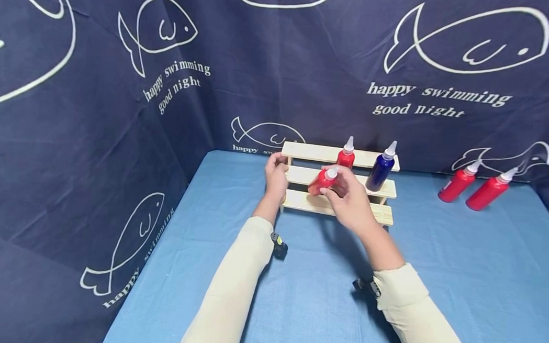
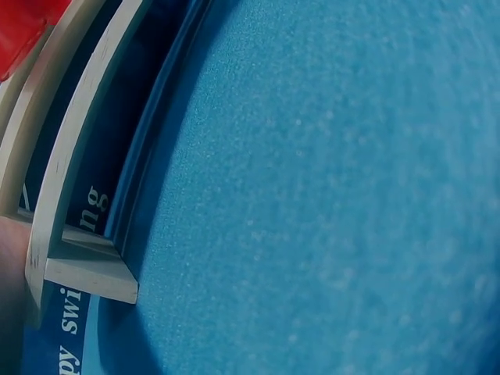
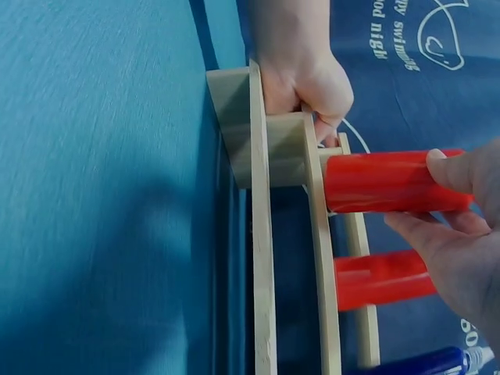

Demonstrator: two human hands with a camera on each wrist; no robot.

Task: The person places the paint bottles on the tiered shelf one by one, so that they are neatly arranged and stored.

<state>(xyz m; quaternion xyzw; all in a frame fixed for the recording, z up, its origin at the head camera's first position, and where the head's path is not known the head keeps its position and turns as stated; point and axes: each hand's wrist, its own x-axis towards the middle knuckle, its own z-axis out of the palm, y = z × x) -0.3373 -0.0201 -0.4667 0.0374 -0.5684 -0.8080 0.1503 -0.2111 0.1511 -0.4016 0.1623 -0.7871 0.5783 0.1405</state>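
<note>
My left hand (image 1: 276, 179) grips the left end of a three-tier wooden rack (image 1: 308, 201); the right wrist view shows its fingers curled at the rack's side. Between thumb and fingers, my right hand (image 1: 354, 201) holds a red squeeze bottle (image 1: 319, 182) with a white nozzle cap, leaning at the middle shelf. In the right wrist view that bottle's base (image 3: 340, 183) meets or nearly meets the shelf edge; exact contact I cannot tell. Another red bottle (image 1: 345, 159) stands behind my right hand, and a dark blue bottle (image 1: 379, 174) stands on the rack's right part.
Two more red squeeze bottles (image 1: 455, 186) (image 1: 487, 194) stand at the back right of the blue-covered table (image 1: 313, 310). A dark blue fish-print curtain (image 1: 309, 63) hangs behind and along the left side.
</note>
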